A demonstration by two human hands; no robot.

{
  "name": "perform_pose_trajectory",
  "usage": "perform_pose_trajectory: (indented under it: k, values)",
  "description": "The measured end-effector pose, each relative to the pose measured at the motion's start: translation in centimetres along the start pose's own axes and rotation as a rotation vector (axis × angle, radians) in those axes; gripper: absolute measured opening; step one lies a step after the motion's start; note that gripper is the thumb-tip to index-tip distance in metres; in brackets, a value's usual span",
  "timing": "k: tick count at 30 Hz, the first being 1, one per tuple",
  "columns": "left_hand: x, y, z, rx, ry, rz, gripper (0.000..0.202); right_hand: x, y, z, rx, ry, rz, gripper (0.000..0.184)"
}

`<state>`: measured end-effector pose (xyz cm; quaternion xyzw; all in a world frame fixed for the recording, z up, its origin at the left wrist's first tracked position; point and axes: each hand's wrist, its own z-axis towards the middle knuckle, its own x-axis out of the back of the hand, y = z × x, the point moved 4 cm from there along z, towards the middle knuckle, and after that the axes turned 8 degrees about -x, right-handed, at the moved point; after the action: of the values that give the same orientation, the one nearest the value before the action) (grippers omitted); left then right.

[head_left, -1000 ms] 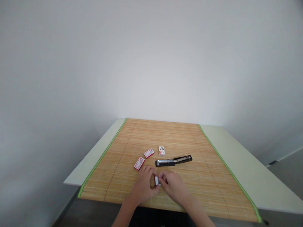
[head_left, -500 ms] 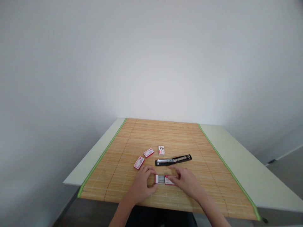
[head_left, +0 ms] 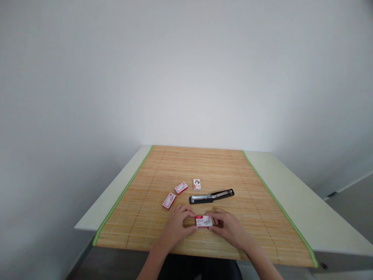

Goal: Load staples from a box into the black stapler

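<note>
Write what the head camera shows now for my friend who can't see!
A person's left hand and right hand hold a red-and-white staple box by its ends, near the front of a bamboo mat on a white table. Beyond it lie an opened-out black stapler, two similar boxes and a small white box.

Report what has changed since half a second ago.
The right hand has moved the cover of the held box leftward, hiding the tray that showed before. The left hand keeps its hold on the left end. The stapler, white box, near flat box and far flat box stayed put.
</note>
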<state>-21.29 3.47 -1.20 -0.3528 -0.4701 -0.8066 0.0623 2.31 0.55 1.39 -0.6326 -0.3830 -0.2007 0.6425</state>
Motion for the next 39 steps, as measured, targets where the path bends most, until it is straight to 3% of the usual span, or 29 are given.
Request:
perform_pose_trajectory:
  k: [3, 7, 10, 12, 14, 16, 19, 23, 29, 33, 36, 39]
  values:
    - [-0.2, 0.2, 0.1, 0.004, 0.005, -0.01, 0.032, -0.4, -0.4, 0.3, 0.006, -0.006, 0.003, 0.024]
    - [0.3, 0.9, -0.3, -0.014, 0.078, 0.018, 0.039, 0.4, 0.9, 0.2, -0.045, 0.068, 0.08, 0.045]
    - [0.5, 1.4, -0.4, 0.003, 0.183, 0.087, 0.036, 3.5, 3.4, 0.1, -0.108, 0.392, 0.191, 0.046]
    - [0.2, 1.7, -0.1, 0.009, 0.193, 0.173, 0.04, 5.8, 5.4, 0.2, -0.142, 0.639, 0.292, 0.049]
    - [-0.5, 1.9, 0.2, 0.008, 0.169, 0.275, 0.046, 6.7, 7.3, 0.8, -0.166, 0.702, 0.491, 0.063]
    - [-1.1, 2.1, 0.5, 0.013, 0.159, 0.358, 0.05, 6.2, 8.4, 1.9, -0.171, 0.593, 0.711, 0.073]
    - [-1.6, 2.3, 0.6, 0.021, 0.167, 0.416, 0.049, 4.6, 8.5, 3.0, -0.139, 0.383, 0.905, 0.066]
    - [-1.5, 2.5, 0.6, 0.011, 0.154, 0.428, 0.052, 4.3, 7.1, 3.7, -0.086, 0.359, 0.944, 0.059]
    - [-1.5, 2.6, 0.6, 0.013, 0.143, 0.448, 0.051, 4.7, 1.0, 6.8, 0.016, 0.302, 0.641, 0.052]
    - [-1.5, 2.4, 0.6, 0.013, 0.142, 0.447, 0.052, 2.3, -3.2, 9.1, 0.067, 0.194, 0.272, 0.032]
    - [-1.5, 2.3, 0.5, 0.015, 0.149, 0.441, 0.052, 0.3, -3.9, 10.0, 0.022, 0.152, 0.102, 0.029]
    - [-1.5, 2.2, 0.4, 0.008, 0.157, 0.433, 0.052, -0.1, -3.7, 9.7, 0.044, 0.155, 0.097, 0.036]
